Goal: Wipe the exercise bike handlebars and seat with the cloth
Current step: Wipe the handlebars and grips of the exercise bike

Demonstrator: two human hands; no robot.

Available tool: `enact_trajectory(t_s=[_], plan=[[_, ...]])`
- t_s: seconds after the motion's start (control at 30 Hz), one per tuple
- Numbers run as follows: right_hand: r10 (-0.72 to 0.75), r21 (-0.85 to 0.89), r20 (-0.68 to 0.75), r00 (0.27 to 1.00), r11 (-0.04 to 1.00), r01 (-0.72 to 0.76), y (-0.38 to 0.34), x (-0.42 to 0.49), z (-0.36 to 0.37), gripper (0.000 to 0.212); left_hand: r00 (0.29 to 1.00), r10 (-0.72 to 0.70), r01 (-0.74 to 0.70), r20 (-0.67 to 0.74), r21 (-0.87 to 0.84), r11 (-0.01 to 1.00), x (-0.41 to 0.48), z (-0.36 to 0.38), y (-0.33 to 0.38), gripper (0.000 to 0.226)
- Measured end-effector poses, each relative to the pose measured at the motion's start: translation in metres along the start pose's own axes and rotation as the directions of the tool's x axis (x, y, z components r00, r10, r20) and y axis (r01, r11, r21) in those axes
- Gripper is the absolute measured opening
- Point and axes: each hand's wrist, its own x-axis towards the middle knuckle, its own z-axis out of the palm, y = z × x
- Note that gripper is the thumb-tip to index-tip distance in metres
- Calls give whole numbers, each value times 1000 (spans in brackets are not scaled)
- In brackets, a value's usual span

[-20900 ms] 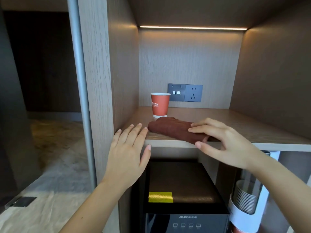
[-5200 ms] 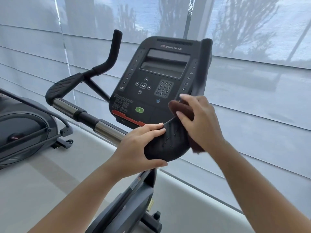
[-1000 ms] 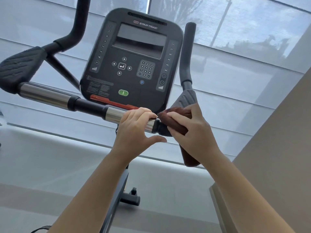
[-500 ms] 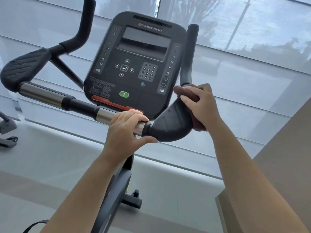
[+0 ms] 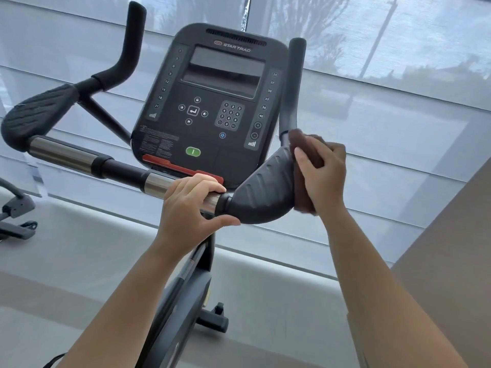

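Observation:
The exercise bike's handlebars run across the view: a chrome crossbar (image 5: 61, 155), a black left pad (image 5: 37, 115) and a black right pad (image 5: 265, 192) with an upright grip (image 5: 293, 86) above it. My left hand (image 5: 191, 205) is wrapped around the crossbar right beside the right pad. My right hand (image 5: 321, 171) presses a brown cloth (image 5: 303, 155) against the outer edge of the right pad, at the base of the upright grip. The seat is out of view.
The bike's console (image 5: 212, 102) stands behind the crossbar. Its frame and base foot (image 5: 215, 318) drop to the grey floor. Part of another machine (image 5: 14, 211) sits at the left. A beige wall edge (image 5: 438, 261) is close on the right. Window blinds fill the background.
My right hand with the cloth has gone from the crossbar end up along the right pad's outer edge to the grip's base. The left hand has stayed on the crossbar.

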Motion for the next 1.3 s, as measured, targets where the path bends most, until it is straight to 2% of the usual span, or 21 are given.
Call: enact_trajectory(t_s=[0.1,0.23,0.3,0.43,0.53,0.7,0.9,1.03,1.2,1.3], plan=[[132,102,33,991,986,-134,5,0,5,26,1000,-9,9,0,-1,1000,0,1,0,57],[251,268,-134,959,940,-209,6,-37,13,23,1000,-19,19,6,7,1000,0,2,0,58],[275,300,-230,933,932,-201,2,-52,20,22,1000,-16,16,10,13,1000,1,1,0,59],[216,218,-412,885,967,-134,-9,-75,37,24,1000,-2,2,14,15,1000,1,1,1,61],[136,156,-498,857,986,-65,-16,-89,49,25,999,11,-12,33,11,1000,1,-2,2,65],[106,114,-635,766,993,-43,-26,-98,68,28,990,37,-38,135,5,999,3,-9,0,56],[120,85,-764,634,993,-87,-36,-103,94,25,952,136,-110,275,-107,988,5,-29,-10,86],[39,-26,-809,587,994,-102,-43,-109,117,22,939,162,-133,304,-111,985,5,-30,-13,95],[-5,-104,-795,607,986,-129,-49,-109,123,23,927,184,-153,326,-121,981,5,-32,-16,100],[-150,-236,-685,713,971,-23,-45,-116,101,24,929,194,-157,316,-140,978,4,-32,-17,98]])
